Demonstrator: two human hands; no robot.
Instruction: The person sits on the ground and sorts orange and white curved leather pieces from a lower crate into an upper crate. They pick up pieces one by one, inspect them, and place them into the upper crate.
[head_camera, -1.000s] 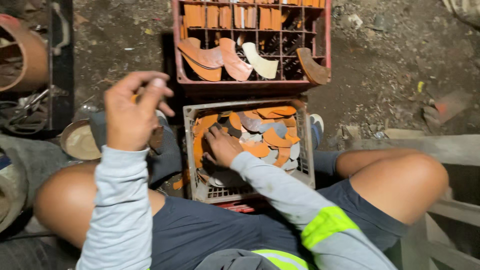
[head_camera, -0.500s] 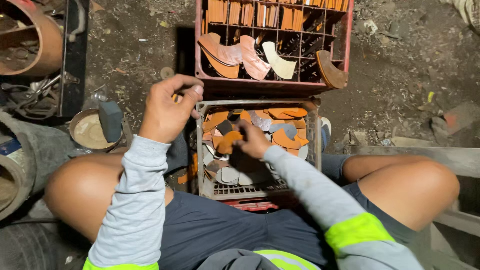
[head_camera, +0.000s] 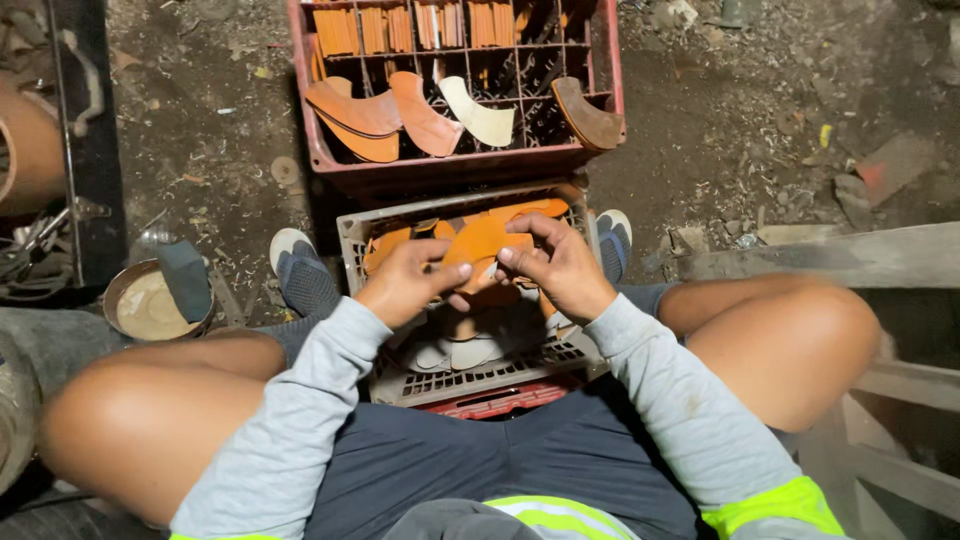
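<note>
Both hands hold one orange curved leather piece (head_camera: 482, 243) above a grey plastic crate (head_camera: 350, 232) that sits between my knees. My left hand (head_camera: 403, 282) pinches the piece's left side; my right hand (head_camera: 553, 262) grips its right side with the fingers curled over the top edge. The grey crate holds several more orange and pale cut pieces (head_camera: 452, 352). Just beyond it stands a red divided crate (head_camera: 450, 165) with brown and cream curved pieces (head_camera: 418, 112) leaning on its front row and stacks of orange strips (head_camera: 385, 28) at the back.
A round tin of pale paste (head_camera: 150, 305) with a dark brush lies at my left. Dark metal tools and a frame (head_camera: 60, 215) sit at far left. A wooden bench edge (head_camera: 820, 255) runs along the right. The dirt floor (head_camera: 760, 110) is strewn with scraps.
My left hand came down from its raised position to the grey crate and now grips the orange piece together with my right hand, which lifted that piece out of the pile.
</note>
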